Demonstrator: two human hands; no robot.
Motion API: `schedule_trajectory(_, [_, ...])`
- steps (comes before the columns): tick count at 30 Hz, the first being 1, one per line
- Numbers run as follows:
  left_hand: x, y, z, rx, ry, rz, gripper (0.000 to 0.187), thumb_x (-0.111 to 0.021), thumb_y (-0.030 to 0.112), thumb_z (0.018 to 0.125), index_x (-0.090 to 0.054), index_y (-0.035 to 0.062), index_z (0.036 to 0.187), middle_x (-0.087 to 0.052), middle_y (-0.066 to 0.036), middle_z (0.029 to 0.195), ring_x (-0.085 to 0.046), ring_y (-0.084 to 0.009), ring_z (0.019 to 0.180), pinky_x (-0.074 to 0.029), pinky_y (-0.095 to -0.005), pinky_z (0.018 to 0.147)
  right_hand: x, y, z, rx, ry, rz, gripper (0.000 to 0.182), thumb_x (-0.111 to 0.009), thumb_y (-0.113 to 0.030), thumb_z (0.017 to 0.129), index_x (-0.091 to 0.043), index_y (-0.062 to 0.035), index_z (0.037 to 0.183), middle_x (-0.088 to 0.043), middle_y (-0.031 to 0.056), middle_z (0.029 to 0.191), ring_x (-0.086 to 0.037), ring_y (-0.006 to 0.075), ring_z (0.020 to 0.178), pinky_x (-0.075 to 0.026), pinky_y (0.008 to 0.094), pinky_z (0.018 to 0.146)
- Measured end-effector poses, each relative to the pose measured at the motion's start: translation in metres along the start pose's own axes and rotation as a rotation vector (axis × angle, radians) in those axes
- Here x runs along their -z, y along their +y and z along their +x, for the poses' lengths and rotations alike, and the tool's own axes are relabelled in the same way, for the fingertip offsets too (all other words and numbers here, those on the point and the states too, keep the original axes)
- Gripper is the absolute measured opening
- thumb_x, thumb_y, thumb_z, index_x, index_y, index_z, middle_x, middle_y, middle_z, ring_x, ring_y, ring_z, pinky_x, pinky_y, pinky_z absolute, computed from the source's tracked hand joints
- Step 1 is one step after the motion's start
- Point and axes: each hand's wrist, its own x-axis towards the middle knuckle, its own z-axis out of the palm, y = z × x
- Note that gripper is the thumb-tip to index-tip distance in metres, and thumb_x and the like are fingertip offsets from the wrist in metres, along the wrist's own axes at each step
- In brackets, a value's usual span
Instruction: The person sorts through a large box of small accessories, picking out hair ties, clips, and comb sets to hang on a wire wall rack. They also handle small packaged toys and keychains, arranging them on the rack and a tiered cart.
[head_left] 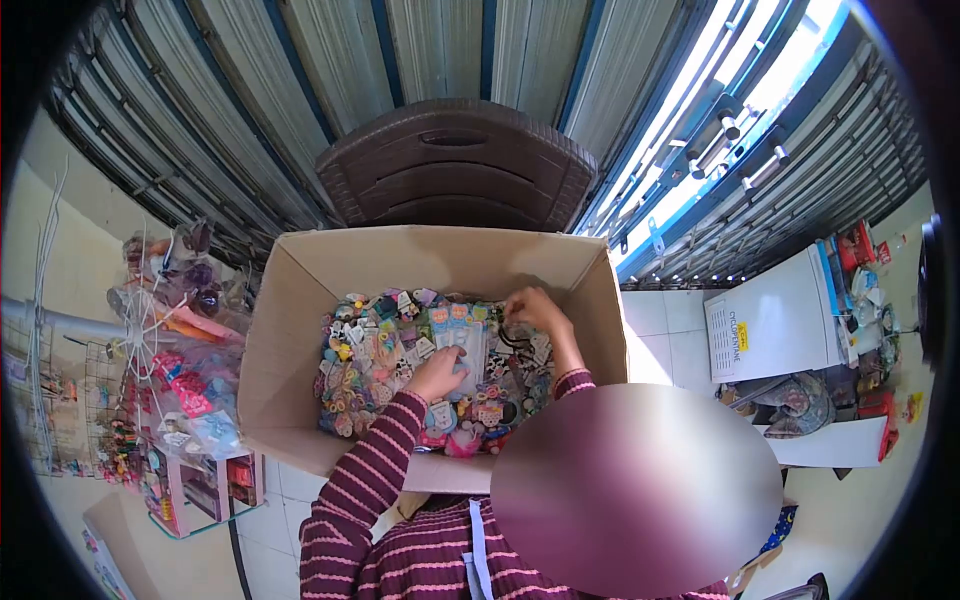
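A large open cardboard box (425, 250) stands in front of me, its bottom covered with many small colourful trinkets and accessories (375, 365). My left hand (440, 374) reaches in with bent fingers on the lower left edge of a clear, flat plastic pack (462, 335) with coloured pieces at its top. Farther to the right, my right hand (537, 310) points down into the pile with its fingers closed together. Close to its fingertips lies a dark, curved strip (513, 341); what those fingers pinch, if anything, is too small to make out.
Behind the box is a brown plastic chair (460, 150) before a metal shutter (440, 50). Bagged goods (195, 385) and a pink rack (205, 490) stand at the left. A white fridge-like cabinet (770, 325) with items on it is at the right.
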Motion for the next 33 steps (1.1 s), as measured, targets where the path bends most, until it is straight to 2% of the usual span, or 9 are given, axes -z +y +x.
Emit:
schedule_trajectory(6, [-0.010, 0.003, 0.014, -0.163, 0.397, -0.184, 0.039, -0.050, 0.030, 0.077, -0.046, -0.0019, 0.098, -0.055, -0.014, 0.087, -0.054, -0.0228, 0.079, -0.042, -0.0329, 0.069, 0.026, -0.096, 0.004, 0.220, -0.244, 0.130, 0.015, -0.067, -0.010, 0.059, -0.061, -0.0030, 0.071, -0.061, 0.0057, 0.068, -0.057, 0.0113, 0.062, -0.044, 0.0239, 0.060])
schedule_trajectory(10, [0.001, 0.015, 0.014, -0.157, 0.343, -0.944, 0.033, -0.041, 0.031, 0.083, -0.050, -0.0002, 0.088, -0.054, -0.005, 0.067, -0.052, -0.0129, 0.056, -0.043, -0.0246, 0.052, 0.017, -0.102, 0.007, 0.367, -0.330, 0.424, 0.010, -0.060, -0.008, 0.068, -0.059, 0.0000, 0.074, -0.060, 0.0034, 0.071, -0.056, 0.0098, 0.065, -0.044, 0.0220, 0.061])
schedule_trajectory(12, [0.018, 0.022, 0.004, 0.152, 0.291, -1.132, 0.033, -0.040, 0.032, 0.084, -0.050, 0.0012, 0.085, -0.050, -0.001, 0.061, -0.048, -0.0120, 0.052, -0.041, -0.0220, 0.047, 0.000, -0.058, 0.021, 0.044, -0.280, 0.752, 0.013, -0.058, -0.010, 0.071, -0.058, 0.0009, 0.078, -0.061, 0.0046, 0.076, -0.056, 0.0096, 0.069, -0.044, 0.0223, 0.062])
schedule_trajectory(14, [0.027, 0.019, 0.003, 0.208, 0.331, -1.142, 0.036, -0.038, 0.035, 0.084, -0.051, 0.0014, 0.079, -0.047, 0.000, 0.056, -0.044, -0.0103, 0.048, -0.038, -0.0226, 0.046, -0.018, -0.005, 0.021, -0.037, -0.107, 0.188, 0.012, -0.053, -0.011, 0.063, -0.058, -0.0005, 0.063, -0.058, 0.0123, 0.064, -0.056, 0.0187, 0.056, -0.042, 0.0304, 0.050])
schedule_trajectory(18, [0.047, 0.030, 0.001, 0.029, 0.543, -0.693, 0.042, -0.035, 0.040, 0.084, -0.057, 0.0046, 0.079, -0.045, 0.002, 0.055, -0.037, -0.0065, 0.045, -0.028, -0.0210, 0.043, -0.063, 0.054, -0.020, -0.263, -0.091, -0.191, 0.020, -0.053, -0.019, 0.060, -0.057, -0.0004, 0.064, -0.055, 0.0197, 0.070, -0.055, 0.0295, 0.065, -0.042, 0.0370, 0.061])
schedule_trajectory(21, [0.065, 0.048, -0.003, -0.077, 0.600, -0.665, 0.043, -0.034, 0.038, 0.085, -0.054, 0.0010, 0.077, -0.052, -0.006, 0.059, -0.051, -0.0153, 0.058, -0.039, -0.0278, 0.056, -0.102, 0.085, -0.054, -0.303, 0.086, -0.270, 0.031, -0.056, -0.015, 0.061, -0.055, -0.0018, 0.090, -0.055, 0.0205, 0.086, -0.054, 0.0322, 0.080, -0.044, 0.0386, 0.068])
schedule_trajectory(26, [0.071, 0.056, -0.013, -0.126, 0.725, 0.072, 0.042, -0.034, 0.036, 0.084, -0.053, -0.0004, 0.073, -0.053, -0.018, 0.061, -0.053, -0.0330, 0.062, -0.040, -0.0385, 0.054, -0.092, 0.072, -0.050, -0.429, 0.048, -0.332, 0.030, -0.057, -0.015, 0.058, -0.057, 0.0007, 0.084, -0.056, 0.0200, 0.084, -0.054, 0.0327, 0.081, -0.043, 0.0395, 0.069])
schedule_trajectory(28, [0.077, 0.060, -0.015, -0.061, 0.514, 0.142, 0.042, -0.035, 0.037, 0.083, -0.053, 0.0007, 0.071, -0.054, -0.019, 0.066, -0.052, -0.0349, 0.067, -0.041, -0.0412, 0.057, -0.078, 0.070, -0.028, -0.502, -0.232, -0.368, 0.032, -0.062, -0.023, 0.056, -0.061, -0.0074, 0.084, -0.055, 0.0171, 0.093, -0.053, 0.0311, 0.088, -0.043, 0.0379, 0.074])
schedule_trajectory(33, [0.071, 0.038, -0.003, -0.079, 0.283, 0.171, 0.048, -0.038, 0.042, 0.079, -0.053, -0.0032, 0.077, -0.054, -0.023, 0.081, -0.053, -0.0365, 0.076, -0.042, -0.0443, 0.067, -0.029, 0.026, 0.002, -0.447, -0.235, -0.213, 0.050, -0.063, -0.038, 0.055, -0.059, -0.0040, 0.090, -0.052, 0.0185, 0.100, -0.050, 0.0303, 0.093, -0.040, 0.0357, 0.079])
